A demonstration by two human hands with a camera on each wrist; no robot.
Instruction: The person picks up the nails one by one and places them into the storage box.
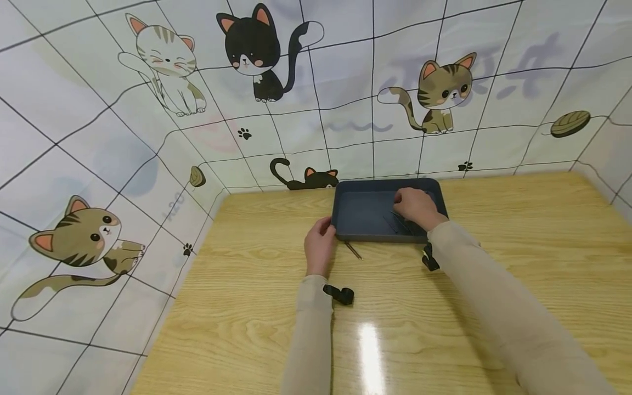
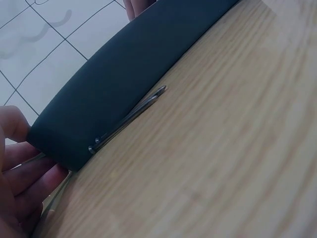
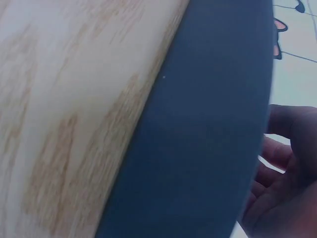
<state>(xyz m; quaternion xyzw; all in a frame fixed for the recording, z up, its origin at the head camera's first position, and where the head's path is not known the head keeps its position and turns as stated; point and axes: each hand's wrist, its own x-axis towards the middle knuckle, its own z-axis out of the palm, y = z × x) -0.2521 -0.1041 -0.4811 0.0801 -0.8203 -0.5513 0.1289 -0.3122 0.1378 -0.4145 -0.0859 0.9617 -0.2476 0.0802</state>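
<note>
A dark blue-grey rectangular tray (image 1: 362,204) stands on the table against the wall. My left hand (image 1: 320,247) holds its near left corner; in the left wrist view, the thumb and fingers (image 2: 34,186) lie about that corner. Over the tray's right part is my right hand (image 1: 416,207), fingers bent, close to several thin dark sticks (image 1: 390,224) inside. Whether it pinches one is not clear; the tray wall (image 3: 198,119) hides part of it in the right wrist view. Two thin metal rods (image 2: 129,119) with small rounded ends lie on the table along the tray's near side.
The wood-grain table (image 1: 247,307) extends in front of the tray and to both sides. A white cloth wall (image 1: 345,120) with cat drawings and a black grid rises behind and at the left. Small black cameras (image 1: 340,294) are strapped to both wrists.
</note>
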